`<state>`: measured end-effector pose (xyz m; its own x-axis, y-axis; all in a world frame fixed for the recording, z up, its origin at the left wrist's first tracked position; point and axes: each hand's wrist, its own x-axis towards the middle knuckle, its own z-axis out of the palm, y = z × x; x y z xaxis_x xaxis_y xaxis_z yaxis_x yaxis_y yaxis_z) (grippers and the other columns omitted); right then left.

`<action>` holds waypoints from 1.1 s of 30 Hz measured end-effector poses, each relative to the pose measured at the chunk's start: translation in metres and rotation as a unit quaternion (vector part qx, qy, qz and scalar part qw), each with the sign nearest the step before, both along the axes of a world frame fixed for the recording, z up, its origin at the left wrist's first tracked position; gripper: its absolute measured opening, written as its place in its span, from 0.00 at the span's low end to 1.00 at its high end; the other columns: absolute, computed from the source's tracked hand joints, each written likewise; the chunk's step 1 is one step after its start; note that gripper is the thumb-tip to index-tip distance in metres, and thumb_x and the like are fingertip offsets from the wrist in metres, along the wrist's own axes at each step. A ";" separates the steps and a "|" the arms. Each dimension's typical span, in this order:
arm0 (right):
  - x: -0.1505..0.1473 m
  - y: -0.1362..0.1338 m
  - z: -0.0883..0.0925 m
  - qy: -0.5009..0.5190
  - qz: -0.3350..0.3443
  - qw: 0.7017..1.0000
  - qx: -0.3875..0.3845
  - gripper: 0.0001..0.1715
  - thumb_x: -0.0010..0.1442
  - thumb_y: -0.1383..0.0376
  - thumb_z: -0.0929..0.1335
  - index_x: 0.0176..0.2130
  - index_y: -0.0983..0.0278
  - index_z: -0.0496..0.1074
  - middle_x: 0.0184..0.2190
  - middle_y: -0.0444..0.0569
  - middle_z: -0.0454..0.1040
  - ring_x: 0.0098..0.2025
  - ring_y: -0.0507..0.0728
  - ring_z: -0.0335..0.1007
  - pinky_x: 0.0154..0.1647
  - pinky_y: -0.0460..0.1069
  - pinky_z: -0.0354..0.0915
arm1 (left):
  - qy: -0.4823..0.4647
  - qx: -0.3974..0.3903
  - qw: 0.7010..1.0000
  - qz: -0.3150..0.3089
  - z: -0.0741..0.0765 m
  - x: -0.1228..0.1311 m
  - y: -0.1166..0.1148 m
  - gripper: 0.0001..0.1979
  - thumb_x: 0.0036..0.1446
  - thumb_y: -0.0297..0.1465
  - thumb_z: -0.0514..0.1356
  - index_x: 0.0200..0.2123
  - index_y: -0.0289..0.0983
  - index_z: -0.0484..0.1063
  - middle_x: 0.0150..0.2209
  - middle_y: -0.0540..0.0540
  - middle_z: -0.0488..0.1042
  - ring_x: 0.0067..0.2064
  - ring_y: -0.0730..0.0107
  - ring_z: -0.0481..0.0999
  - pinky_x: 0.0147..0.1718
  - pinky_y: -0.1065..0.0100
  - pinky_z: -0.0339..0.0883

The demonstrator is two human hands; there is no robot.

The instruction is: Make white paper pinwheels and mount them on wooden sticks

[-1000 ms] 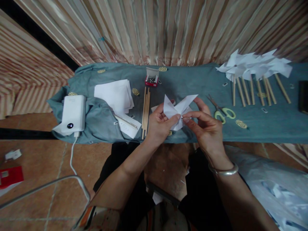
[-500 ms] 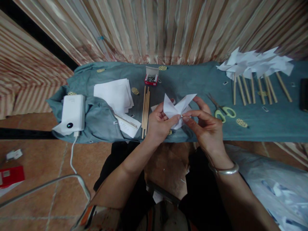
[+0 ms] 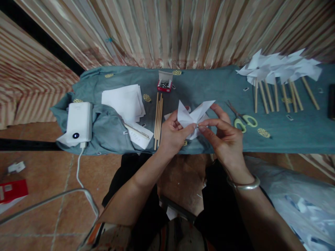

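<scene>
Above the front of the cloth, my left hand [image 3: 171, 134] is closed on a folded white paper pinwheel [image 3: 195, 113], with its thumb pressed near the centre. From the other side, my right hand [image 3: 225, 134] pinches a tiny metal tack [image 3: 198, 126] at the pinwheel's centre between thumb and index finger. Its other fingers curl behind the paper. How deep the tack sits is too small to tell. Part of a white piece [image 3: 167, 116] on the cloth shows behind my left hand.
Left of my hands lie wooden sticks [image 3: 158, 120], a pen [image 3: 137, 131] and stacked paper [image 3: 123, 103]. Behind stands an open red box [image 3: 164, 85] of small metal tacks. Scissors [image 3: 243, 120] and finished pinwheels [image 3: 282, 68] lie to the right. A white power bank [image 3: 79, 122] sits far left.
Both hands keep the same hold on the pinwheel, with hardly any movement. The view has shifted very slightly.
</scene>
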<state>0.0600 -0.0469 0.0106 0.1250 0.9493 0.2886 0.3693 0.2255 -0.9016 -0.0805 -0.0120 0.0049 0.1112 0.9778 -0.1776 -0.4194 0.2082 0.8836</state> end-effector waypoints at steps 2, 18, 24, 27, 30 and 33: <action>0.000 0.000 0.000 0.001 0.000 1.000 0.000 0.02 0.59 0.64 0.71 0.35 0.57 0.76 0.62 0.45 0.65 0.67 0.63 0.56 0.69 0.65 0.50 | 0.005 0.010 1.000 0.000 -0.001 0.000 0.000 0.28 0.37 0.30 0.74 0.45 0.36 0.73 0.38 0.47 0.80 0.40 0.64 0.80 0.42 0.66 0.72; -0.001 0.000 0.001 0.040 0.000 0.999 -0.006 0.02 0.57 0.64 0.73 0.34 0.56 0.78 0.60 0.43 0.69 0.67 0.62 0.56 0.70 0.63 0.47 | 0.035 0.052 0.998 -0.020 -0.012 -0.001 0.003 0.28 0.41 0.32 0.72 0.48 0.35 0.71 0.40 0.46 0.80 0.42 0.66 0.80 0.45 0.66 0.72; 0.000 0.000 0.001 0.029 -0.001 1.000 -0.009 0.03 0.57 0.65 0.72 0.34 0.56 0.78 0.60 0.43 0.69 0.68 0.62 0.55 0.70 0.63 0.47 | 0.044 0.060 0.997 -0.017 -0.013 -0.001 0.003 0.29 0.41 0.33 0.73 0.48 0.35 0.71 0.41 0.46 0.80 0.43 0.65 0.80 0.46 0.66 0.72; 0.001 0.001 0.000 0.032 0.001 0.999 -0.007 0.03 0.57 0.65 0.72 0.34 0.55 0.78 0.60 0.43 0.69 0.68 0.62 0.54 0.69 0.63 0.47 | 0.054 0.069 0.996 -0.017 -0.014 -0.001 0.004 0.29 0.42 0.34 0.72 0.49 0.35 0.71 0.40 0.46 0.80 0.43 0.66 0.80 0.46 0.66 0.72; 0.001 0.001 0.000 0.033 -0.002 0.999 -0.013 0.03 0.56 0.65 0.73 0.34 0.55 0.78 0.59 0.43 0.69 0.67 0.62 0.56 0.69 0.63 0.48 | 0.069 0.079 0.994 -0.022 -0.015 -0.001 0.004 0.29 0.43 0.34 0.72 0.50 0.35 0.70 0.42 0.45 0.80 0.44 0.66 0.79 0.47 0.66 0.71; 0.000 0.001 0.000 0.036 -0.004 0.999 -0.024 0.03 0.56 0.65 0.73 0.33 0.55 0.78 0.59 0.43 0.69 0.66 0.62 0.59 0.69 0.63 0.48 | 0.082 0.092 0.992 -0.024 -0.015 -0.002 0.005 0.29 0.44 0.32 0.71 0.50 0.35 0.69 0.43 0.45 0.80 0.44 0.66 0.79 0.46 0.67 0.72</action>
